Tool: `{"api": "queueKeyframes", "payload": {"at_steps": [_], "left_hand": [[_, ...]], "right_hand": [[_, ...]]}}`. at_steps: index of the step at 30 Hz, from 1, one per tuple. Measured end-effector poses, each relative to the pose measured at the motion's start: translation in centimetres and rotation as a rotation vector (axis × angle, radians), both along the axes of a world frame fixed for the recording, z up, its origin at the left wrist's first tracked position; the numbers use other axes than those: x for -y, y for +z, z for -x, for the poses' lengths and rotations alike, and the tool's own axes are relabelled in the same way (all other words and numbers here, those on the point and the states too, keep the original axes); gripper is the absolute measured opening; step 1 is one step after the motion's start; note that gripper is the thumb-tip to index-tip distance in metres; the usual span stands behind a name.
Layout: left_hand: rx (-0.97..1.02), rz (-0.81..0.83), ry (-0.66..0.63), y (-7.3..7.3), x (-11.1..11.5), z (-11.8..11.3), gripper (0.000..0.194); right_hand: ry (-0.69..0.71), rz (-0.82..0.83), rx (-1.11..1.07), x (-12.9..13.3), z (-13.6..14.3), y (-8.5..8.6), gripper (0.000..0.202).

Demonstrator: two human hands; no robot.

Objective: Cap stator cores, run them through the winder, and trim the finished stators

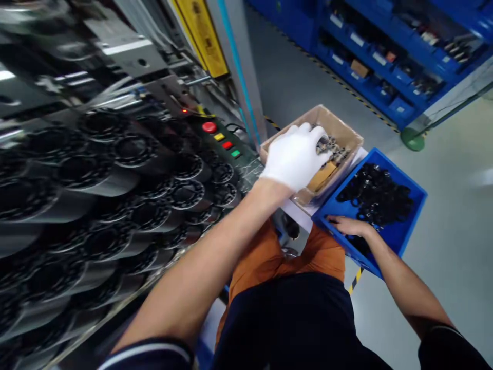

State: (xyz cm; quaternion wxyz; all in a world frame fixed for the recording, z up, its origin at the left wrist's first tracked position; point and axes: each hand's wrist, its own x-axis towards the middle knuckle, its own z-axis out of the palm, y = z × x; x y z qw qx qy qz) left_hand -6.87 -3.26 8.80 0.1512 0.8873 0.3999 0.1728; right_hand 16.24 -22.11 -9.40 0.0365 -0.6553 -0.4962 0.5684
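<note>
My left hand [295,154], in a white glove, is over a cardboard box [348,128] lined with clear plastic. Its fingers and thumb curl around small metal parts [338,150] inside; how many they grip is hidden. A piece of brown cardboard [321,176] lies among those parts. Bare, my right hand [350,225] is at the near left side of a blue bin [414,205], just inside its rim. The fingers point left, slightly apart, with no part visibly held. Glossy black parts [379,195] are heaped in the bin, beyond this hand.
To the left, rows of dark cylindrical housings [103,241] stand beside machinery. A control panel [221,140] has a red button and coloured buttons. A grey post [239,67] rises behind the box. Blue shelving [370,56] with small bins stands at the back right.
</note>
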Motion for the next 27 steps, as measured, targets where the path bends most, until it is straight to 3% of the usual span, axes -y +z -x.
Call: {"api": "queueKeyframes", "payload": {"at_steps": [3, 7, 11, 14, 19, 24, 25, 27], "left_hand": [[-0.284, 0.051, -0.132, -1.6, -3.5, -5.9, 0.038], [-0.410, 0.114, -0.206, -6.1, -7.1, -11.5, 0.035], [-0.435, 0.149, -0.266, -10.2, -9.0, -14.0, 0.045], [-0.378, 0.159, -0.270, -11.6, -9.3, -14.8, 0.048], [-0.204, 0.227, -0.206, -10.7, -8.7, -14.5, 0.045], [0.112, 0.316, -0.068, -7.7, -5.8, -10.4, 0.050], [0.246, 0.420, -0.060, -7.0, -4.6, -9.1, 0.053], [0.647, 0.835, -0.071, -5.5, -1.6, -5.9, 0.058]], "right_hand": [[0.022, 0.036, -0.102, -0.3, -0.5, 0.6, 0.042], [0.051, -0.014, -0.221, -0.8, -1.6, 1.4, 0.044], [0.043, -0.074, -0.278, -0.9, -2.3, 1.1, 0.042], [0.024, -0.079, -0.300, -0.7, -2.2, 0.6, 0.041], [-0.023, -0.188, -0.305, -0.9, -2.2, 0.5, 0.039], [-0.138, -0.332, -0.307, -0.8, -3.0, 2.7, 0.048], [-0.176, -0.368, -0.300, -0.6, -3.0, 3.5, 0.052], [-0.267, -0.464, -0.272, 0.1, -2.4, 5.6, 0.057]]}}
